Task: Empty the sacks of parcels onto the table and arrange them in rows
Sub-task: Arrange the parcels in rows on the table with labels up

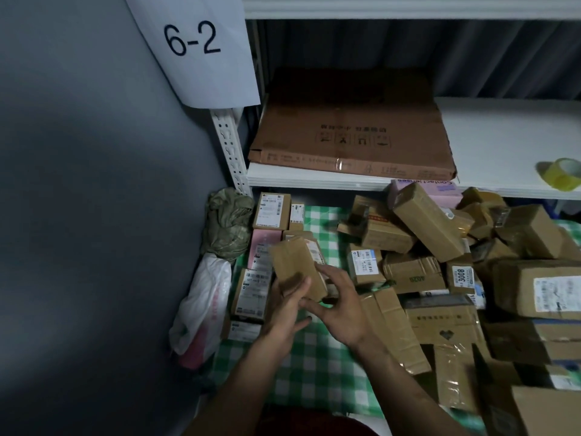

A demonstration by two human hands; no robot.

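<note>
A small brown taped parcel (297, 265) is held just above the green checked table (317, 366). My left hand (287, 309) grips its near left side. My right hand (338, 306) holds its near right end with curled fingers. Left of the parcel, several labelled parcels (253, 292) lie in a row running away from me, up to a box (271, 210) at the back. A big loose heap of brown parcels (440, 247) covers the table's right side. A crumpled green sack (228, 226) and a white plastic bag (204, 305) lie at the left edge.
A grey wall closes the left side. A white shelf (503, 136) hangs over the back of the table, carrying a flat brown carton (352, 127) and a roll of yellow tape (562, 174). A paper sign reading 6-2 (201, 45) hangs on the shelf post.
</note>
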